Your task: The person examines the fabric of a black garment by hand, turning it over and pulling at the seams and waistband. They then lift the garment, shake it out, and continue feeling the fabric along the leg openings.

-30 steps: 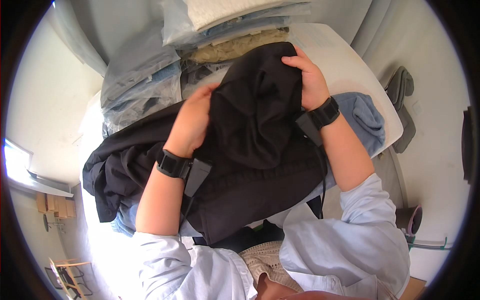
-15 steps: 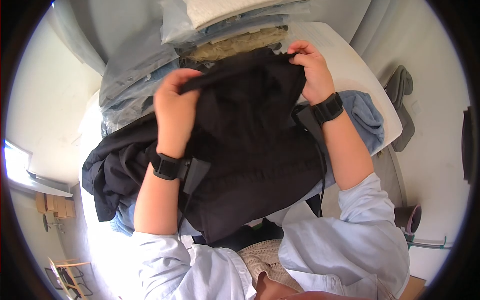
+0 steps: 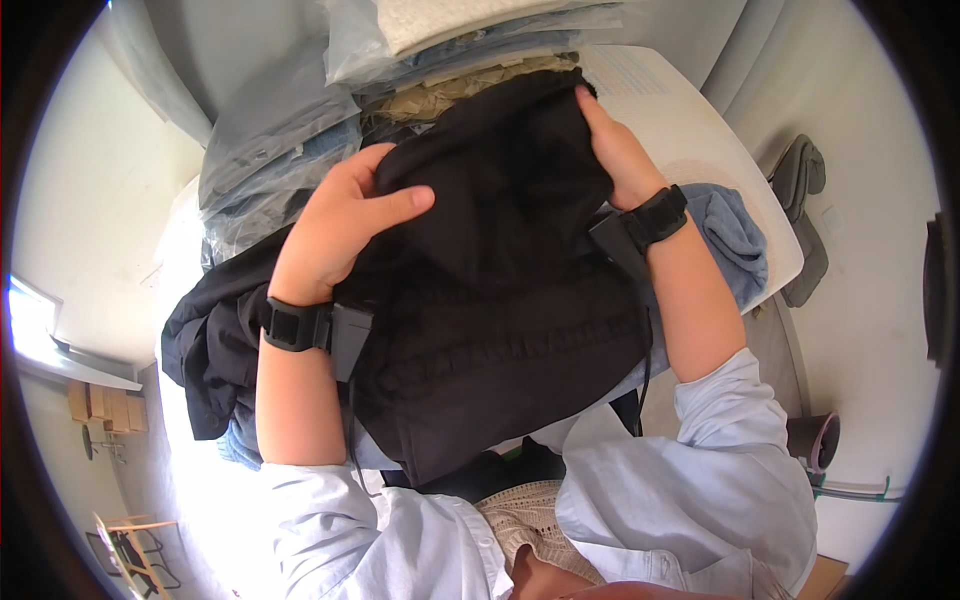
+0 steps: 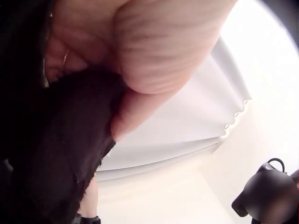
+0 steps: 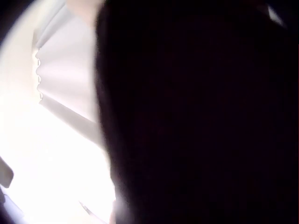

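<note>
A black garment [image 3: 500, 390] with a gathered seam across its middle is spread over the near part of the table. Its upper part is lifted between both hands. My left hand [image 3: 335, 220] holds the left edge of the lifted part, thumb lying over the front of the cloth and the other fingers behind it. In the left wrist view, thumb and palm of the left hand [image 4: 154, 56] close about the black cloth [image 4: 60, 140]. At the upper right corner, my right hand [image 3: 625, 160] grips the garment, its fingers mostly hidden behind the fabric. Dark cloth fills most of the right wrist view.
Clothes in clear plastic bags [image 3: 270, 150] are stacked at the back left, with a khaki piece [image 3: 440, 95] among them. Blue denim [image 3: 725, 240] lies on the white table [image 3: 680, 130] at right, and more shows under the garment. A grey curtain hangs behind.
My left hand has moved left along the garment, and its thumb now lies over the front. The lifted cloth, bunched before, is spread wider and flatter. The right hand stays at its corner.
</note>
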A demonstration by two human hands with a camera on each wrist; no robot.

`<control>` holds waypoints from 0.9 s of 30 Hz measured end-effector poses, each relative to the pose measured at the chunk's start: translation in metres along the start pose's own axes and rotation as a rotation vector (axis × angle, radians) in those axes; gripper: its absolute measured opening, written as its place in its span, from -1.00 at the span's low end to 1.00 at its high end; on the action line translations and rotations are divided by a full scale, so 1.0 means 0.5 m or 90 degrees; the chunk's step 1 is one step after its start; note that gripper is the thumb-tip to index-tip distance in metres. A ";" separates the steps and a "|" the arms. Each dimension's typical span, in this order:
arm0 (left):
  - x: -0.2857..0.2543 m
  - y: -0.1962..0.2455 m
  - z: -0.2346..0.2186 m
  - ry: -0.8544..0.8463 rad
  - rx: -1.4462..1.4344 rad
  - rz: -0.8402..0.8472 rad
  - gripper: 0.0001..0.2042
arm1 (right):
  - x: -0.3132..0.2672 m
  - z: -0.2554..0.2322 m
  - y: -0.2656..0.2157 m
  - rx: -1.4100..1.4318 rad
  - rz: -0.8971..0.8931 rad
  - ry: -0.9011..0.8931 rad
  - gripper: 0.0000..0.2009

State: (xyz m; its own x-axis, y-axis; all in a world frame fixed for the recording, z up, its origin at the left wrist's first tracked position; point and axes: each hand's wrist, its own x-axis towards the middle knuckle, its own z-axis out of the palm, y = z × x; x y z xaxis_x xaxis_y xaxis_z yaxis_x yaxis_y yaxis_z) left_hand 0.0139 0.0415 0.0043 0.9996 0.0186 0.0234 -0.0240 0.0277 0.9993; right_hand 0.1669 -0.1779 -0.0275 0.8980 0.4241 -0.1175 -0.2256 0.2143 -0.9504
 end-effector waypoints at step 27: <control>-0.069 0.086 0.041 0.205 -0.156 0.541 -0.60 | 0.030 -0.113 -0.053 0.723 -0.078 0.098 -0.64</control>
State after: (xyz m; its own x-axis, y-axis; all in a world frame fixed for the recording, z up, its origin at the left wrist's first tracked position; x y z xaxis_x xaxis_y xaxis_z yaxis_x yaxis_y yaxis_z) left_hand -0.0213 0.0214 0.0470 0.5929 0.4036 0.6968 -0.7829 0.0866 0.6160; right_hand 0.2076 -0.2268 -0.0205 0.9564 0.2504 -0.1505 -0.2735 0.9485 -0.1597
